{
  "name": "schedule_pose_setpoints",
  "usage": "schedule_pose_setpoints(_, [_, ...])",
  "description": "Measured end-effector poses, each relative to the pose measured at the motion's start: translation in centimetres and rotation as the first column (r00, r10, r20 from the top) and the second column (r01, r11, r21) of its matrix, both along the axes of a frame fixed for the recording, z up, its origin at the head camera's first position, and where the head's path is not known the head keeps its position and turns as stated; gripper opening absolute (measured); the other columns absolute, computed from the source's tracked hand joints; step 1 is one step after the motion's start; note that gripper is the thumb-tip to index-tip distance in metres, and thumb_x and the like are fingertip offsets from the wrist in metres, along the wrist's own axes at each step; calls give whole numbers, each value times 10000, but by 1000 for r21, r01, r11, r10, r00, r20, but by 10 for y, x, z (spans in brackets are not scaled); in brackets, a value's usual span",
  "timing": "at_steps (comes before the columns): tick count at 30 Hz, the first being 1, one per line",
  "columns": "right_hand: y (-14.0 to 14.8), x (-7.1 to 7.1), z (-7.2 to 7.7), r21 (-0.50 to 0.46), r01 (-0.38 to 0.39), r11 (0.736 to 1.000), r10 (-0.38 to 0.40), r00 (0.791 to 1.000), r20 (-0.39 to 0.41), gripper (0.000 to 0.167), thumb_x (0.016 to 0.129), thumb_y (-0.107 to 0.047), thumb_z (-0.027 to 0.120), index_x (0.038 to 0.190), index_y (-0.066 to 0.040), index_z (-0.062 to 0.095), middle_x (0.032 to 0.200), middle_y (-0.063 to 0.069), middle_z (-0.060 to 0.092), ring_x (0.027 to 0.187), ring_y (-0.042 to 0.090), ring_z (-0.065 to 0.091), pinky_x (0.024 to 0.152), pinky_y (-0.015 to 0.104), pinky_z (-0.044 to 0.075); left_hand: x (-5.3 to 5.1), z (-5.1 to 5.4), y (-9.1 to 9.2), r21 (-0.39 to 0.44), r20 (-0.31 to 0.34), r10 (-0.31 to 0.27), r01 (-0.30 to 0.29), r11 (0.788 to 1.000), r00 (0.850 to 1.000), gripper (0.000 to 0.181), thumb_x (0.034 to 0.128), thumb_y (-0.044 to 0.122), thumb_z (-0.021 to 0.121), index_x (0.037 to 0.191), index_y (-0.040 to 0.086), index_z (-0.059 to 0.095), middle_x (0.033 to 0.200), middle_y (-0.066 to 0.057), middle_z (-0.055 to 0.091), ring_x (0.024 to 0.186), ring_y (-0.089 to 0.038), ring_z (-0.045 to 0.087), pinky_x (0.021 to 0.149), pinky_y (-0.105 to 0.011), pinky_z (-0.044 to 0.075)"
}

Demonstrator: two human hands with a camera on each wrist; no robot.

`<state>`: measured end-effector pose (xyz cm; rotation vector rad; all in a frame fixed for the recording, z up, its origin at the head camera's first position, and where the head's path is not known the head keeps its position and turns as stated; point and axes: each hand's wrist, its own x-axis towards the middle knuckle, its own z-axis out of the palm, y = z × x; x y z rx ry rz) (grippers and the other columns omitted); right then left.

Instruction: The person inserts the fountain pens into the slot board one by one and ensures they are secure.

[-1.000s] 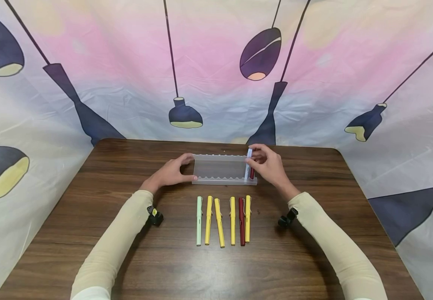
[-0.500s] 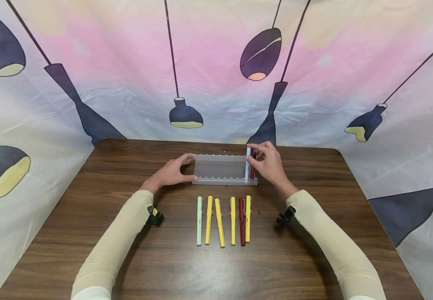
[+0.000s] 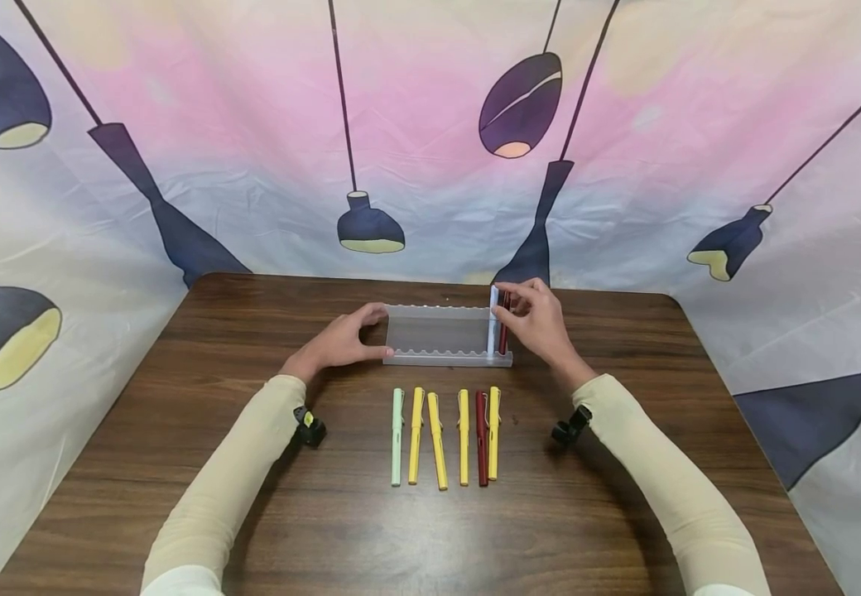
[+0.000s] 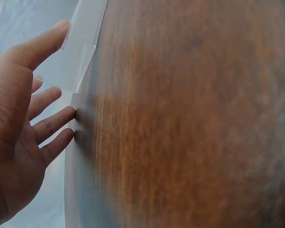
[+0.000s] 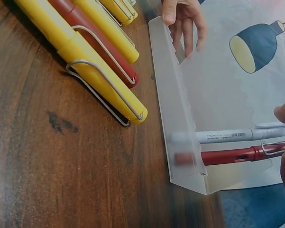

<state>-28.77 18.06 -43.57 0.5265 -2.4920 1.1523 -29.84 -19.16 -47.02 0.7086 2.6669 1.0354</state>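
Observation:
A clear plastic pen rack point(image 3: 438, 359) with scalloped edges stands near the back of the table. At its left end my left hand point(image 3: 341, 339) steadies it, thumb on the front corner and fingers spread behind. My right hand point(image 3: 538, 321) has thumb and forefinger at the upper end of a light blue pen point(image 3: 493, 327), which sits in a slot near the right end. Beside it a dark red pen point(image 5: 227, 156) lies in the rack, partly behind my right fingers. The right wrist view shows both pens parallel, with their lower ends behind the frosted front lip.
In front of the rack lies a row of pens: a light green pen point(image 3: 396, 439), several yellow pens point(image 3: 416, 439) and another dark red pen point(image 3: 482, 439). The wooden table point(image 3: 311, 513) ends at a printed cloth backdrop point(image 3: 430, 149).
My right hand has moved slightly up and back. The light blue pen's upper end has moved back with it, and more of the red pen shows. The left hand stays put.

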Motion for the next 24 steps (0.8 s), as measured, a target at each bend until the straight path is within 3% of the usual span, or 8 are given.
schedule_pose_setpoints(12, [13, 19, 2, -56, -21, 998, 23, 999, 39, 353, 890, -189, 826, 1215, -81, 739, 1014, 89, 673, 834, 201, 693, 754, 358, 579, -2, -1, -2, 12, 9, -6, 6, 1000, 1000, 952, 863, 522, 795, 1581, 101, 331, 1577, -146, 446, 1447, -329, 439, 1172, -557, 348])
schedule_pose_setpoints(18, [17, 39, 1, -89, -38, 995, 48, 992, 119, 354, 900, -197, 816, 1211, -50, 730, 1009, 99, 734, 849, 201, 702, 783, 411, 592, -2, -3, -2, 9, 4, -3, 3, 1000, 1000, 954, 861, 532, 794, 1580, 107, 333, 1579, -139, 446, 1446, -320, 443, 1173, -548, 351])
schedule_pose_setpoints(24, [18, 60, -3, -63, -34, 997, 44, 984, 175, 356, 894, -245, 824, 1186, -58, 742, 989, 70, 758, 831, 164, 699, 754, 326, 591, -3, -2, -2, 22, 13, -8, 7, 1000, 1000, 931, 864, 507, 802, 1573, 115, 344, 1575, -140, 450, 1448, -324, 439, 1174, -552, 347])
